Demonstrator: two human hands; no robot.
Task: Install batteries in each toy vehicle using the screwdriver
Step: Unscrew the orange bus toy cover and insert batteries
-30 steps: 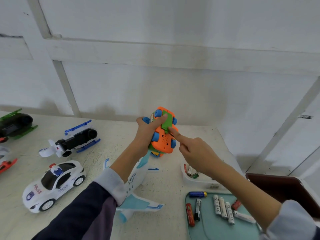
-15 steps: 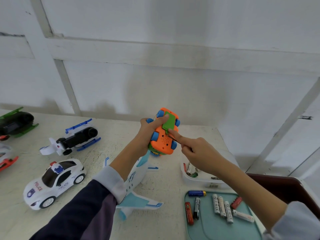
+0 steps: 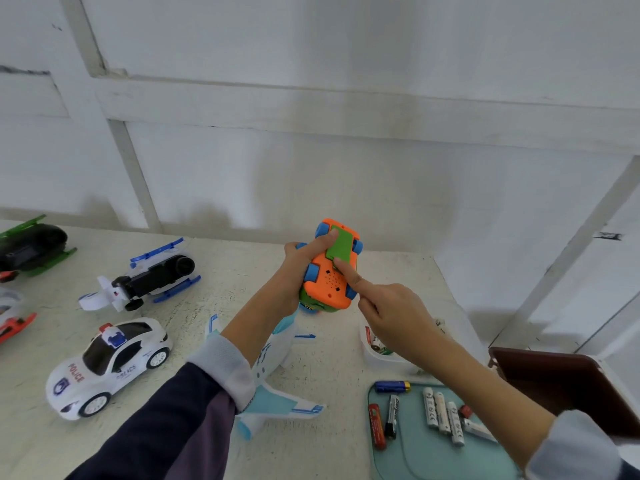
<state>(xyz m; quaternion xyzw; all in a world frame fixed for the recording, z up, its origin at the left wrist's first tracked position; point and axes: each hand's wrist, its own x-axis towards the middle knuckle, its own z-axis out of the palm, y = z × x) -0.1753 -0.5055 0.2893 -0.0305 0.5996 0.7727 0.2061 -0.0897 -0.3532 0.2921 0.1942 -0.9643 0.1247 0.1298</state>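
Orange toy car: we see the orange toy car (image 3: 327, 282) held up above the table (image 3: 311, 368), underside turned toward the camera, blue wheels at its corners.
Battery cover: the green battery cover (image 3: 341, 244) lies on the upper part of the car's underside; we cannot tell whether it is fully seated.
Left hand: our left hand (image 3: 294, 268) grips the car from the left, fingers curled round its body, the thumb laid across to the cover's upper left corner.
Right hand: our right hand (image 3: 391, 313) has its index finger stretched out, the tip pressing at the cover's lower edge; the other fingers are curled in and hold nothing.
Batteries: several loose batteries (image 3: 436, 410) lie on a teal tray (image 3: 415, 455) at the lower right of the table, with a blue battery (image 3: 391, 386) at the tray's top edge.
White bin: a small white bin (image 3: 377, 356) just beyond the tray holds a few more batteries, partly hidden by the right forearm.
Airplane: a white and blue toy airplane (image 3: 277, 393) lies on the table beneath the left forearm.
Other vehicles: a white police car (image 3: 110, 365) sits at the left, a black and white helicopter with blue skids (image 3: 149, 278) behind it, a black and green vehicle (image 3: 31, 247) at the far left, and a red and white toy (image 3: 14, 320) cut by the left edge.
Dark object: a dark brown case (image 3: 571, 386) stands at the right, beside the tray.
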